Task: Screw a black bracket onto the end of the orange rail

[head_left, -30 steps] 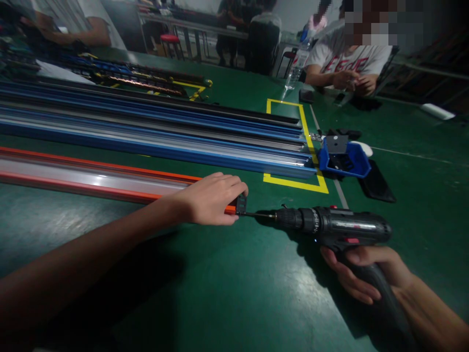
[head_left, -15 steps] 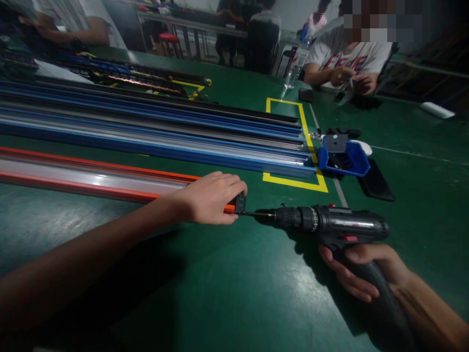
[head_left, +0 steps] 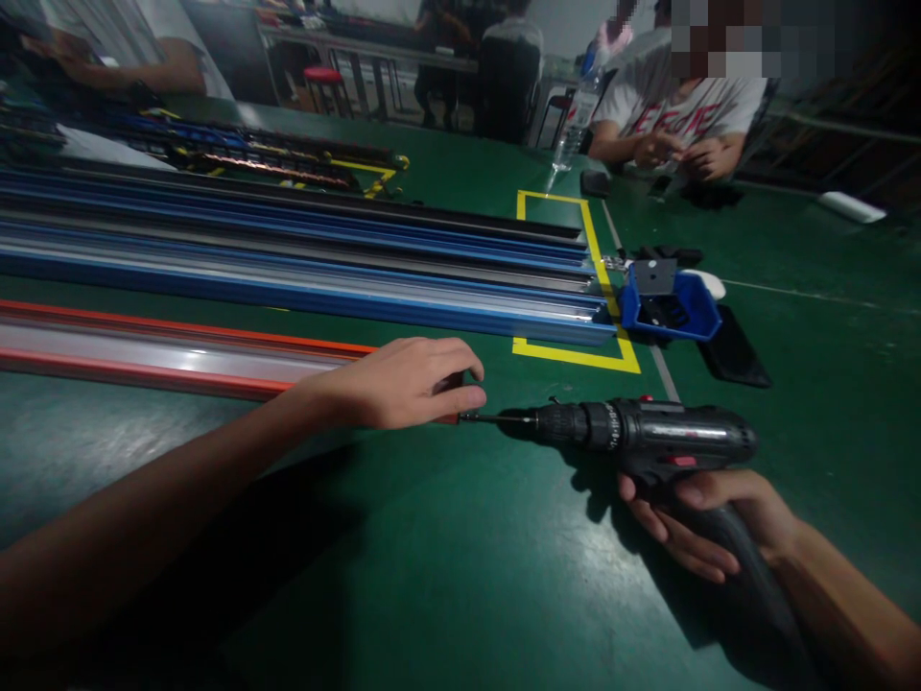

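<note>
My right hand (head_left: 691,523) is wrapped round the grip of a black cordless drill (head_left: 640,429), which points left. Its long thin bit (head_left: 504,418) reaches the end of an orange metal profile (head_left: 194,360). Over that end lies my left hand (head_left: 417,382), closed on it, with thumb and index finger bent around a dark end piece (head_left: 449,382). The hand hides most of that piece. The orange profile lies lengthwise on the green table (head_left: 446,547), with a pale, shiny inner channel.
Blue and black profiles (head_left: 360,278) lie behind the orange one, their ends inside a yellow tape outline (head_left: 576,359). A blue bin (head_left: 669,312) holds dark parts, beside a black flat object (head_left: 734,350). A clear bottle (head_left: 574,125) stands farther back. Co-workers sit across the table.
My left thumb has moved up across the profile's end, covering the black end piece that showed before. The drill stays at the end. The whole view has shifted slightly.
</note>
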### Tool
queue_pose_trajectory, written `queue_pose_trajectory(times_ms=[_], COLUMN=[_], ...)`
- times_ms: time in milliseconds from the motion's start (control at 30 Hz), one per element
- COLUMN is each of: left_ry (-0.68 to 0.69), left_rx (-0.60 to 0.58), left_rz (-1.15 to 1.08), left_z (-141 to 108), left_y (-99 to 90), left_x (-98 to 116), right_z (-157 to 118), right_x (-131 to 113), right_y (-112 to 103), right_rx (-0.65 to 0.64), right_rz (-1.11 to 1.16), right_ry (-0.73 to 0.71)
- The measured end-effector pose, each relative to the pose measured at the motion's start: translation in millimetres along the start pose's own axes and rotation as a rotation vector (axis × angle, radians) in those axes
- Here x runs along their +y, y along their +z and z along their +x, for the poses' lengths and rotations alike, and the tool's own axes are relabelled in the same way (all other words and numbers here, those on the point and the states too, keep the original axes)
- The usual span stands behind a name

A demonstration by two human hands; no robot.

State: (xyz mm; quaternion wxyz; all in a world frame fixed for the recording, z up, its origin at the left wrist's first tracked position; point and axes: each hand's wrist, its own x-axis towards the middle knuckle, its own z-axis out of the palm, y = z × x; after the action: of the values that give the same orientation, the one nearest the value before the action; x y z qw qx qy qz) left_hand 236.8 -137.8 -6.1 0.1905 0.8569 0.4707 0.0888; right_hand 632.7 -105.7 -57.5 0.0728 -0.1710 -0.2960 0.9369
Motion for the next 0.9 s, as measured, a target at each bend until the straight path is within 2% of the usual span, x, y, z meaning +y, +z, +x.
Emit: queue_pose_trajectory(times_ms=[433, 900], left_ry=[-0.046, -0.038], left_rx=[0.007, 0.010], left_rz=[0.014, 0.027], left_z=[2.6, 2.7], left_y=[3.5, 5.1], left_x=[3.0, 1.9], right_z=[-0.4, -0.4], right_x=[-0.1, -1.5], right_y=[-1.7, -1.9], right_rx=[-0.010, -0.020], right_rz=[-0.004, 0.005], right_ry=[0.019, 0.014])
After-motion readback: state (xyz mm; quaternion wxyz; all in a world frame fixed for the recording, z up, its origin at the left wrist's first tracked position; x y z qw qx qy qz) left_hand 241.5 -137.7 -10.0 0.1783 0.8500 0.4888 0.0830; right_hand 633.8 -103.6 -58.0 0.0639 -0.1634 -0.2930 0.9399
